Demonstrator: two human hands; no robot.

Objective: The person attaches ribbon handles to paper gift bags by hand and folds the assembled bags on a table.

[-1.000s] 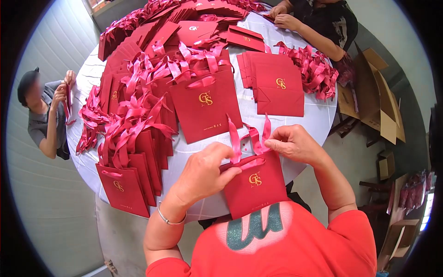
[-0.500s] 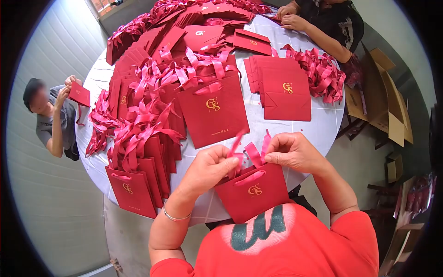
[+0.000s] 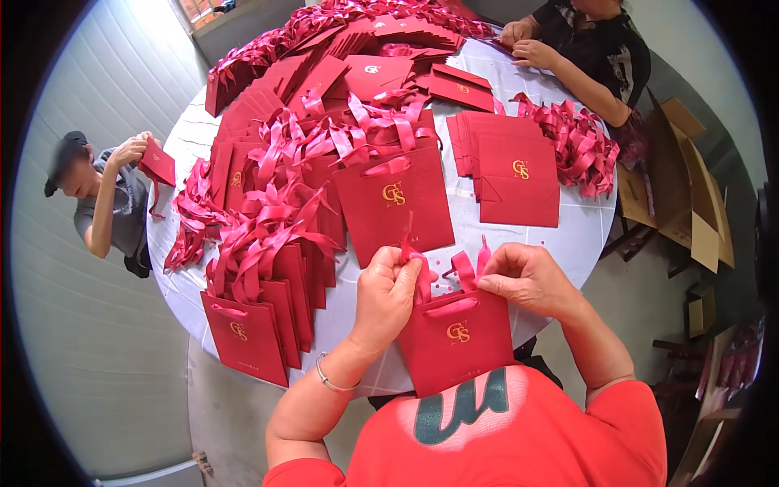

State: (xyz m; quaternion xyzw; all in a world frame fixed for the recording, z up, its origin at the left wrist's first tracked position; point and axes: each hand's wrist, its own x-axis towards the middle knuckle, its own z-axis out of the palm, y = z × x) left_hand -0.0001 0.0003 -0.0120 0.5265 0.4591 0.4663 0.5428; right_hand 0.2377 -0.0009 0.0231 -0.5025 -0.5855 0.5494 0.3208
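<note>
Bag in work (image 3: pixel 456 345): sits at the near edge of the round white table (image 3: pixel 580 243), between both hands; shows red front with gold monogram; meets the red shirt (image 3: pixel 519 438) at its bottom edge.
Front handle (image 3: pixel 452 308): crosses the upper face of that bag, pink, slack, free of both hands.
Left hand (image 3: pixel 388 296): clamps pink ribbon (image 3: pixel 423 282) between thumb and forefinger, just above the bag's left top corner.
Right hand (image 3: pixel 527 276): pinches ribbon end (image 3: pixel 484 258) between thumb and forefinger, at the right top corner.
Ribbon loop (image 3: pixel 463 270): rises from the bag's top, between both hands, nearer the right.
Left wrist: wears silver bracelet (image 3: pixel 329 377).
Beyond the hands: larger red bag (image 3: pixel 394 219), same monogram, leaning against ribboned bags.
Left on table: row of small bags (image 3: pixel 243 349), with pink ribbons piled over tops.
Right on table: flat bag stack (image 3: pixel 519 187), beside loose ribbon heap (image 3: pixel 580 154).
Others at table: 2 co-workers; at left, grey-clad person (image 3: pixel 122 203) holding red bag (image 3: pixel 157 164); at upper right, dark-clad person (image 3: pixel 596 57).
Floor side, right: open cardboard box (image 3: pixel 686 187).
</note>
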